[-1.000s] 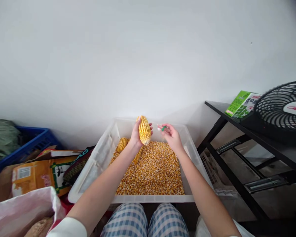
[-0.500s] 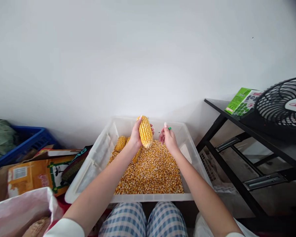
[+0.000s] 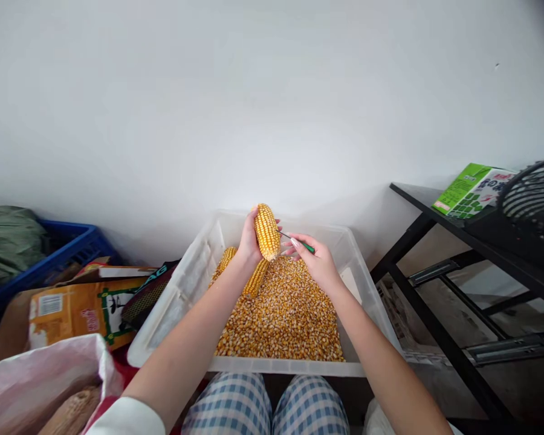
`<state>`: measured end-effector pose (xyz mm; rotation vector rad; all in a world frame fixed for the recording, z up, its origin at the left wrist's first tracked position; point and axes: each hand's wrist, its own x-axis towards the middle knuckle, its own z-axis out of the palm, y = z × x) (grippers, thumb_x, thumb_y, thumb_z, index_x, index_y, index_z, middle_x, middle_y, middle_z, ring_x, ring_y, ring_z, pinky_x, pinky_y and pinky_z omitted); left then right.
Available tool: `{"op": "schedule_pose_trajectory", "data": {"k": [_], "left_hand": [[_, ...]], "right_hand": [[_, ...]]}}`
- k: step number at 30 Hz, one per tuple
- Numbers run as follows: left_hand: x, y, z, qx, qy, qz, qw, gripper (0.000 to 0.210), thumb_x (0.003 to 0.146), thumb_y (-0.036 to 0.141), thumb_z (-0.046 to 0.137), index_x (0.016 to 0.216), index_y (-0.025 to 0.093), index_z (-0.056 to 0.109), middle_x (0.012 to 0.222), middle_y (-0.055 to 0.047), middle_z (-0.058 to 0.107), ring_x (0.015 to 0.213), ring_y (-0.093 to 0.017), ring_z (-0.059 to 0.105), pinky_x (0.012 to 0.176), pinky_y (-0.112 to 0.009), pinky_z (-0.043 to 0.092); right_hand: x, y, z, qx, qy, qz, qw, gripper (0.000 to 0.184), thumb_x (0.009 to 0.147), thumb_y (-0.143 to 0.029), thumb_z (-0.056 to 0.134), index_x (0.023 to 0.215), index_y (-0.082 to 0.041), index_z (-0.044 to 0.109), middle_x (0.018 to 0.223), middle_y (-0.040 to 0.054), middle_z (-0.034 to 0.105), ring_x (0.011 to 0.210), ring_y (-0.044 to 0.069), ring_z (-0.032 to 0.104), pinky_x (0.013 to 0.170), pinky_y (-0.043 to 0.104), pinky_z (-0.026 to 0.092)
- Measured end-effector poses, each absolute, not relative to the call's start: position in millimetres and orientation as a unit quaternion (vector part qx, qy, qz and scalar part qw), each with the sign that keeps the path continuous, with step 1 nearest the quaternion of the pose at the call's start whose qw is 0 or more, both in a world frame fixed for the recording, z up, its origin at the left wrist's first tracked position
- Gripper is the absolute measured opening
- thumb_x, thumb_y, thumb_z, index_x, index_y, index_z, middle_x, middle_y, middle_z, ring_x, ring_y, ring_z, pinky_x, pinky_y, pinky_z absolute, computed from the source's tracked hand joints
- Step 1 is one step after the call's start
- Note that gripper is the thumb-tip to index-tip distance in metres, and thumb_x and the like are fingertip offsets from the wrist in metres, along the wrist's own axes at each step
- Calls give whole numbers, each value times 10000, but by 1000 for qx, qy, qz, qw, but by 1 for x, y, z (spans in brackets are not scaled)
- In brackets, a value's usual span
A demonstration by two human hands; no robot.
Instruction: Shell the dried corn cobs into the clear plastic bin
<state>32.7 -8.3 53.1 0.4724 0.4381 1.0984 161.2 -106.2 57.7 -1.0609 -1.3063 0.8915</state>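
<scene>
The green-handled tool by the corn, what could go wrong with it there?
The green-handled tool in the right hand might slip: its thin shaft points at the corn cob, close to the left hand, so it could poke that hand. The cob could also drop, since only the left hand holds it up, though it would probably land on the loose kernels in the plastic bin.

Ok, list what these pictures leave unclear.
All in the head view:
Left hand: most fingers, hidden behind the held corn cob.
Green-handled tool: whether its tip touches the cob, too small to tell.
Black fan: right part, cut off by the right edge.
Sack: left part, cut off by the left edge.
</scene>
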Motion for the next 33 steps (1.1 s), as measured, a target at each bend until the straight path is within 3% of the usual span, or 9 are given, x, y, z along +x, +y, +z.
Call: {"op": "schedule_pose_trajectory", "data": {"k": [3, 6, 11, 14, 17, 20, 23, 29, 33], "left_hand": [[35, -5, 50, 230, 222, 518, 794, 485, 677, 545, 541, 927, 130, 564, 690, -85, 618, 580, -185, 590, 568, -314, 487], [42, -8, 49, 192, 217, 546, 786, 508, 682, 600, 508, 899, 143, 562, 706, -80, 612, 621, -181, 592, 621, -315, 488], [51, -21, 53, 172, 135, 593, 775, 498, 717, 621, 444, 897, 172, 562, 779, -73, 617, 756, -182, 592, 713, -294, 472], [49, -27, 56, 188, 91, 531, 821, 541, 754, 621, 363, 959, 164, 569, 947, -116, 618, 892, -235, 577, 743, -355, 467], [49, -32, 58, 216, 103, 422, 874, 474, 805, 510, 364, 1026, 142, 562, 996, -142, 611, 925, -266, 574, 743, -410, 464], [55, -40, 55, 274, 149, 288, 905, 353, 796, 360, 456, 1033, 118, 558, 906, -149, 632, 813, -245, 615, 689, -382, 486], [62, -45, 49, 325, 211, 227, 894, 336, 752, 338, 536, 1006, 119, 555, 774, -125, 642, 632, -207, 623, 565, -323, 501], [50, -24, 48, 289, 216, 358, 861, 392, 712, 412, 565, 973, 120, 547, 739, -97, 632, 595, -172, 614, 530, -287, 504], [39, -12, 49, 262, 212, 428, 839, 433, 694, 454, 570, 992, 141, 544, 743, -72, 631, 606, -167, 615, 529, -292, 507]], "right_hand": [[164, -102, 52, -465, -525, 357, 617, 394, 792, -469, 440, 1088, -232, 548, 680, 1, 622, 615, 121, 591, 582, 251, 465], [164, -98, 46, -495, -486, 340, 635, 387, 782, -492, 442, 1032, -225, 568, 666, -3, 597, 611, 119, 576, 550, 235, 460], [161, -89, 33, -497, -415, 494, 580, 379, 687, -510, 573, 876, -182, 576, 690, 25, 613, 497, 106, 542, 461, 229, 435], [172, -82, 30, -484, -370, 504, 612, 373, 665, -506, 601, 795, -158, 571, 632, 24, 590, 469, 93, 516, 446, 220, 418], [192, -75, 33, -479, -362, 420, 681, 363, 677, -498, 583, 819, -164, 581, 637, 3, 575, 486, 80, 495, 456, 209, 403], [205, -71, 36, -491, -383, 329, 710, 402, 670, -470, 589, 947, -180, 583, 753, 6, 602, 532, 80, 498, 483, 209, 408], [205, -72, 37, -493, -421, 303, 699, 442, 707, -476, 537, 1032, -179, 566, 759, 9, 601, 564, 90, 520, 511, 215, 426], [191, -83, 49, -450, -495, 256, 698, 393, 706, -415, 592, 1014, -203, 469, 862, 34, 630, 791, 129, 608, 714, 256, 457], [180, -97, 56, -460, -504, 293, 670, 367, 812, -510, 382, 864, -174, 519, 618, 8, 604, 515, 100, 569, 514, 219, 441]]}}
